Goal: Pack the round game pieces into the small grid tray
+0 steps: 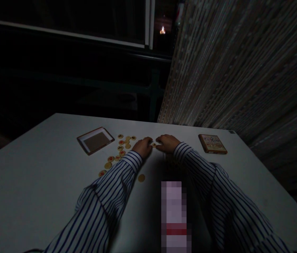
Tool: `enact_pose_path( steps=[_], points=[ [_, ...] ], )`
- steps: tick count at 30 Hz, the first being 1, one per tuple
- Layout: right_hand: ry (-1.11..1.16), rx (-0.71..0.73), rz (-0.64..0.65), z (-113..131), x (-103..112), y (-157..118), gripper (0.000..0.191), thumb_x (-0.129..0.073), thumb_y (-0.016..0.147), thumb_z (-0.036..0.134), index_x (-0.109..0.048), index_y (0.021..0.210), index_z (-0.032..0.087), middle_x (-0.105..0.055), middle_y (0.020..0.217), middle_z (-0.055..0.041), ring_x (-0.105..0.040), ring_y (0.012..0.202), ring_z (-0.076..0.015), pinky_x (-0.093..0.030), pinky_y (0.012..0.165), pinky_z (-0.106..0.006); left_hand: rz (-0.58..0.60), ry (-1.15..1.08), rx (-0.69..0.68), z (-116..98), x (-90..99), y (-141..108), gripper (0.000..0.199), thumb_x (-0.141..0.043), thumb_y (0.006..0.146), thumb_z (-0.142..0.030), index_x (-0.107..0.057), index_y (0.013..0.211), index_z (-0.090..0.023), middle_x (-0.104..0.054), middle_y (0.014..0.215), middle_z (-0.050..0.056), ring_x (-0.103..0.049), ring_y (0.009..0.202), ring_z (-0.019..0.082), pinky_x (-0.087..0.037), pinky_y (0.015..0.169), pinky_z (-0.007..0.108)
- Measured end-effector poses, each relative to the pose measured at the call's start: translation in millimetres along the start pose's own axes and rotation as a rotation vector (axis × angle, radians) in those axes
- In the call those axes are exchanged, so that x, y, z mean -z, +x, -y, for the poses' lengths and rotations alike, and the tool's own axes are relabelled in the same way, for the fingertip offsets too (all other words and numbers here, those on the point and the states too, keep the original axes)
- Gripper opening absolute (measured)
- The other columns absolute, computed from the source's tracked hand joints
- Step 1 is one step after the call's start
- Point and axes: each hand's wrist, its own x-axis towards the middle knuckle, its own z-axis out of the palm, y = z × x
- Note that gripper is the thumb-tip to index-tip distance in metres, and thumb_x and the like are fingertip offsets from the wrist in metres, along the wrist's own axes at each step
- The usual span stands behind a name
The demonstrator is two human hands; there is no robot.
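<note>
A round wooden Chinese chess piece [154, 144] with a dark character sits between my two hands, over the far middle of the white table. My left hand [143, 147] closes its fingertips on the piece's left edge. From the other side, my right hand [168, 142] has its thumb and fingers curled at the right edge. More Chinese chess pieces [117, 157], some with red and some with dark characters, lie scattered left of my left hand. A lone piece [141, 178] shows a plain face nearer to me. What lies in the shadow under my right wrist is unclear.
An open shallow box part [86, 149] lies on the white table [45, 168] at the left. At the right is a printed box [212, 144]. A string curtain [206, 70] hangs beyond the table's far right edge. The room is dim.
</note>
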Motion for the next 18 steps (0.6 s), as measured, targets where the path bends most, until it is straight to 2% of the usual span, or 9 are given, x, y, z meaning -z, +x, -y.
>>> enact_pose_path(
  steps=[8, 18],
  points=[
    [-0.009, -0.033, 0.039, 6.5, -7.4, 12.0, 0.037, -0.044, 0.076, 0.045, -0.06, 0.096, 0.019, -0.063, 0.1, -0.0094, -0.055, 0.091, -0.0215, -0.038, 0.071, -0.028, 0.017, 0.036, -0.007, 3.6, -3.7, 4.1, 0.032, -0.044, 0.074, -0.014, -0.051, 0.105, -0.016, -0.063, 0.097, 0.009, -0.058, 0.09, 0.02, -0.042, 0.078, 0.029],
    [-0.022, -0.041, 0.067, 10.5, -7.6, 15.7, 0.034, -0.043, 0.076, 0.039, -0.061, 0.097, 0.019, -0.061, 0.103, -0.0104, -0.055, 0.094, -0.0216, -0.038, 0.073, -0.029, 0.032, 0.021, 0.002, 6.8, -7.7, 4.4, 0.031, -0.043, 0.076, -0.014, -0.05, 0.106, -0.017, -0.063, 0.096, 0.009, -0.057, 0.093, 0.02, -0.04, 0.082, 0.031]
  ],
)
